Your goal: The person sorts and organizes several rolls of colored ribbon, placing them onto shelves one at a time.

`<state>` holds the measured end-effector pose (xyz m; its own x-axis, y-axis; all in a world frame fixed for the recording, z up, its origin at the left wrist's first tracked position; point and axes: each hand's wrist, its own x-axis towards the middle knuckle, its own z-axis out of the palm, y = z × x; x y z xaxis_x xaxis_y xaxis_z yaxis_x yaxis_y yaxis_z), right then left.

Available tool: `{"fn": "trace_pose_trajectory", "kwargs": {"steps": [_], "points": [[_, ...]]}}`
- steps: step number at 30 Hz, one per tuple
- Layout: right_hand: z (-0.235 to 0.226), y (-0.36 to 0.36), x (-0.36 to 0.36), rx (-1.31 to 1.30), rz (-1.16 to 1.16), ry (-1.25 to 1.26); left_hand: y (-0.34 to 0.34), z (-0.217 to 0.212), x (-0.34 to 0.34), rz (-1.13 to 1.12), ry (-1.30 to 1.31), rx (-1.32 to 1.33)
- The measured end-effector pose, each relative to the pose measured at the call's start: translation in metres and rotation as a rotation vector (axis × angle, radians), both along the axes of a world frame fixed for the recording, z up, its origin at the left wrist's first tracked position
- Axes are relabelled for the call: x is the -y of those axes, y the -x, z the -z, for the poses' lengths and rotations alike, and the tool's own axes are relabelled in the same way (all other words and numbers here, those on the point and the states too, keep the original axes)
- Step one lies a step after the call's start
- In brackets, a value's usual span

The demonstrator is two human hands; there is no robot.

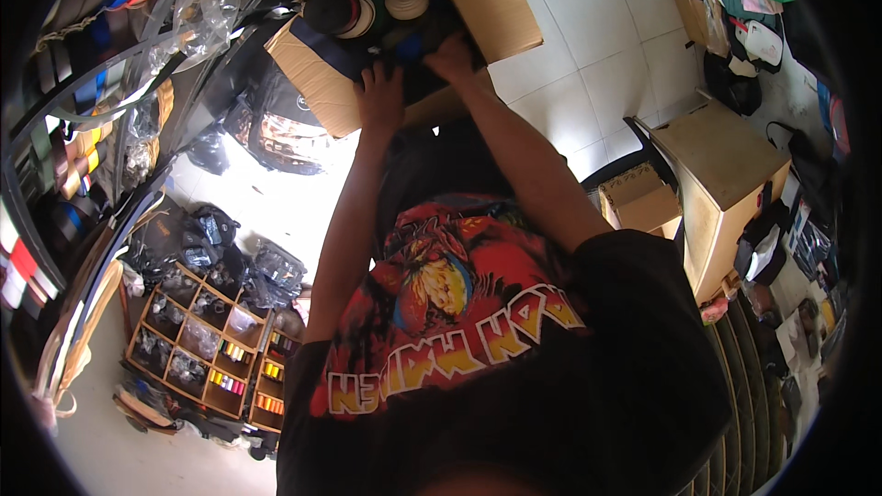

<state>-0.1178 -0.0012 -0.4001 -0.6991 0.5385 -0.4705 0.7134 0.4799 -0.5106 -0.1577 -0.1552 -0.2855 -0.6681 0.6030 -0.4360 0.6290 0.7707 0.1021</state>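
An open cardboard box [514, 14] stands in front of me at the top of the head view. Inside lie coiled rolls of strap: a cream roll [407, 2], a dark roll with a pale and red edge [331, 14], and dark and blue pieces in shadow. My left hand [381, 96] reaches over the near side of the box, fingers spread against dark material. To its right, my right hand [450, 60] dips into the box beside dark and blue pieces. Its fingers are bent and partly lost in shadow, so what they hold, if anything, does not show.
Racks of coloured straps [87, 165] rise on the left. Below them is a wooden compartment shelf [197, 340] with thread spools and plastic bags. A wooden cabinet [712, 152] and a smaller open carton [641, 202] stand at right on the tiled floor [588, 18].
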Motion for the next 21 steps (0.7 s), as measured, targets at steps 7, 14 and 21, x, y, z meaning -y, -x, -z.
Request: {"fn": "trace_pose_trajectory", "kwargs": {"steps": [7, 14, 21], "points": [[-0.027, 0.006, -0.034, 0.272, -0.027, 0.441, -0.005, -0.003, 0.006, -0.058, -0.03, 0.057], [-0.061, -0.009, -0.033, -0.121, 0.128, 0.33, -0.016, 0.01, 0.022, -0.11, -0.115, 0.055], [-0.125, -0.03, -0.072, -0.283, 0.315, 0.685, -0.017, -0.008, 0.001, -0.223, -0.225, -0.093]]}}
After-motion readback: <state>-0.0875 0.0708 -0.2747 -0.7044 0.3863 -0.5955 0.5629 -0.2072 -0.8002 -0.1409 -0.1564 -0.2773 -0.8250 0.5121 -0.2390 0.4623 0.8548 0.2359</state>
